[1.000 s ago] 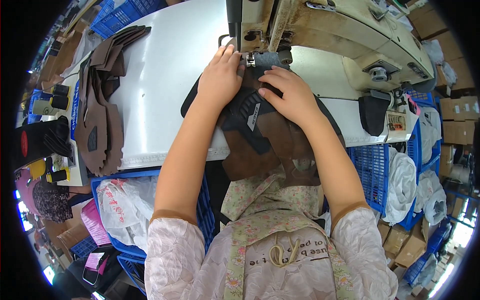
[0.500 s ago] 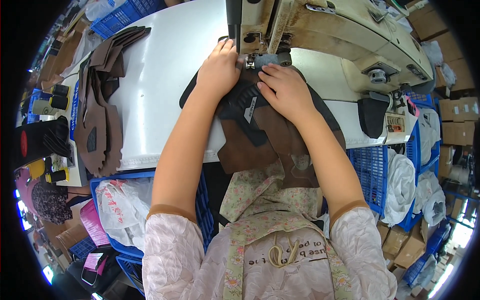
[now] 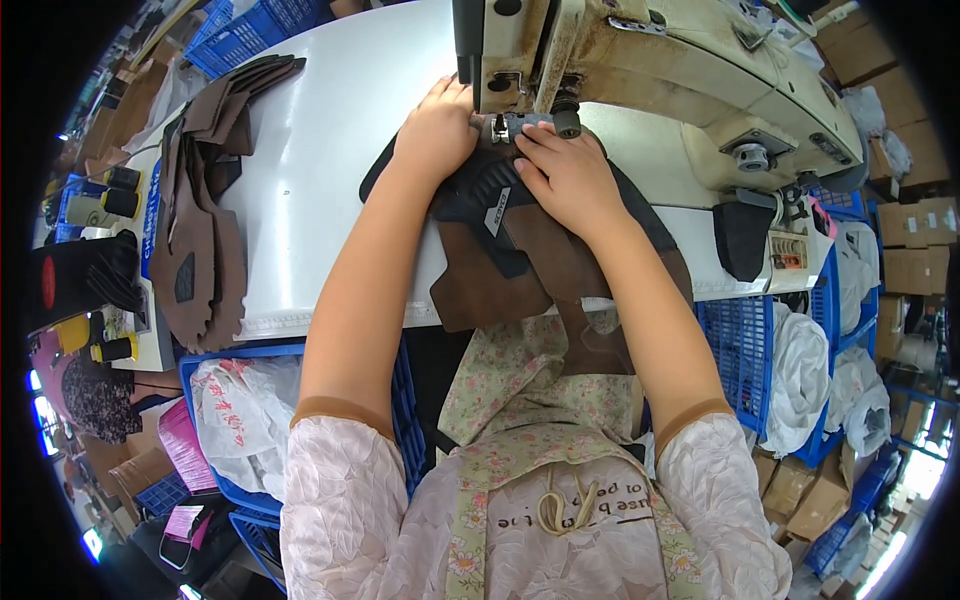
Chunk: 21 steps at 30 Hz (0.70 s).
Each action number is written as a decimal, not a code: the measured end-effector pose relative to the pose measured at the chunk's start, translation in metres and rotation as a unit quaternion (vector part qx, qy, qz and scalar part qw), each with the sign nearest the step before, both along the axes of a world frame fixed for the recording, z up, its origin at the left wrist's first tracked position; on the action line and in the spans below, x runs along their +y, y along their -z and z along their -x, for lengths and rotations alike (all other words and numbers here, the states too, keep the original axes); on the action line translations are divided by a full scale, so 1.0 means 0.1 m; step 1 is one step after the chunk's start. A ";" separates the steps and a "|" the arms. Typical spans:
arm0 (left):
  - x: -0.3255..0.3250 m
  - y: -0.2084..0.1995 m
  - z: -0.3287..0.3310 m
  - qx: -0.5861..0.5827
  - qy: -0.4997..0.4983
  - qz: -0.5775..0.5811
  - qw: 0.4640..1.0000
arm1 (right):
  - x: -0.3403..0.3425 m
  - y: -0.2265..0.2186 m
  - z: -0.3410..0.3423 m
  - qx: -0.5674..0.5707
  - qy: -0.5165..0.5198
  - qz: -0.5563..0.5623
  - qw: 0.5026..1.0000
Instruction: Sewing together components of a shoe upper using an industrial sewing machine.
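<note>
Head view, workpiece: the brown-and-black piece [image 3: 495, 275] lies on the white counter [image 3: 310, 200], under the head of the sewing machine [image 3: 690, 85]; its lower part hangs over the near edge toward the apron [image 3: 515, 375].
Piece to presser foot: the piece's long axis runs roughly from the presser foot [image 3: 500, 129] back toward the person; its far end meets the foot.
Left hand: the left hand [image 3: 437, 132] lies palm down on the piece, just left of the foot; its fingertips are partly hidden, so whether this grip pinches the edge cannot be told.
Right hand: the right hand [image 3: 570, 178] rests on the piece just right of the foot, its grip spread, thumb apart from the fingers; neither hand is clearly nearer the foot.
Brown stack: loose brown pieces [image 3: 210, 245] overlap along the counter's left edge.
Left crate: a blue crate [image 3: 235, 357] below the near edge, toward its left corner, holds a white plastic bag [image 3: 228, 405].
Right crate: another blue basket [image 3: 738, 350] stands below the near edge's right part; white bags [image 3: 797, 385] bulge beside it.
Parts box: small items, too tiny to tell, fill a box [image 3: 790, 252] at the counter's right end.
</note>
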State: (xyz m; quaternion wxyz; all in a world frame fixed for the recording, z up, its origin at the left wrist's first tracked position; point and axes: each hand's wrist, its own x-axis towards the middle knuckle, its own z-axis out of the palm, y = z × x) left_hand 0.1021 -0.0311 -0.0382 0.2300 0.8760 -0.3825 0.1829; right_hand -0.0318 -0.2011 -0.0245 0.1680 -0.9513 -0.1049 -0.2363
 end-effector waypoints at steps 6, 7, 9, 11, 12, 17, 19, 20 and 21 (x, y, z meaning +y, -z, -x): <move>-0.03 0.01 -0.02 0.021 0.000 -0.010 1.000 | -0.03 0.01 0.00 -0.009 0.006 -0.004 1.000; -0.04 0.01 -0.01 0.021 -0.003 -0.012 1.000 | -0.03 0.01 0.00 -0.006 0.006 -0.004 1.000; -0.03 0.02 -0.02 0.020 -0.007 -0.013 1.000 | -0.03 0.00 0.00 -0.004 0.004 -0.006 1.000; -0.01 0.05 -0.05 0.004 0.003 -0.006 1.000 | -0.01 -0.01 0.00 0.005 0.001 -0.010 1.000; 0.00 0.04 -0.05 0.004 0.002 -0.006 1.000 | -0.01 -0.01 0.00 0.004 0.000 -0.010 1.000; -0.06 -0.09 0.02 0.098 -0.037 -0.093 0.990 | -0.05 0.02 -0.01 0.003 0.006 -0.003 1.000; -0.05 -0.13 0.04 0.101 -0.044 -0.098 0.989 | -0.04 0.02 -0.02 0.004 0.004 -0.006 1.000; -0.04 -0.15 0.06 0.105 -0.046 -0.103 0.988 | -0.04 0.03 -0.02 0.007 0.006 -0.008 1.000; -0.05 -0.16 0.07 0.101 -0.049 -0.102 0.988 | -0.05 0.04 -0.03 0.006 0.003 -0.008 1.000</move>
